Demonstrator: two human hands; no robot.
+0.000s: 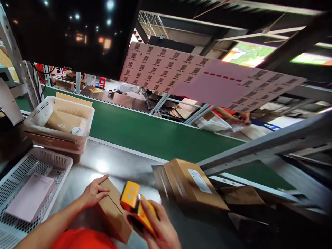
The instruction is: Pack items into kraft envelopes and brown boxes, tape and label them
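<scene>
A closed brown cardboard box point(114, 211) lies on the metal table in front of me, a seam running along its top. My left hand point(94, 192) rests on the box's far left edge, fingers stretched out and spread. In my right hand point(163, 224) is a yellow tape dispenser point(131, 195), gripped over the right side of the box. Whether the dispenser touches the cardboard I cannot tell. Part of the box's near end is hidden by the dispenser.
Left are a white basket point(68, 162) holding a pale pink box point(31, 197) and stacked baskets point(89, 114) with a brown packet. A labelled carton point(192, 180) stands right. Behind runs a green conveyor belt point(145, 128); a monitor point(70, 31) and code sheet point(202, 83) hang above. Another person's hands point(237, 119) show beyond.
</scene>
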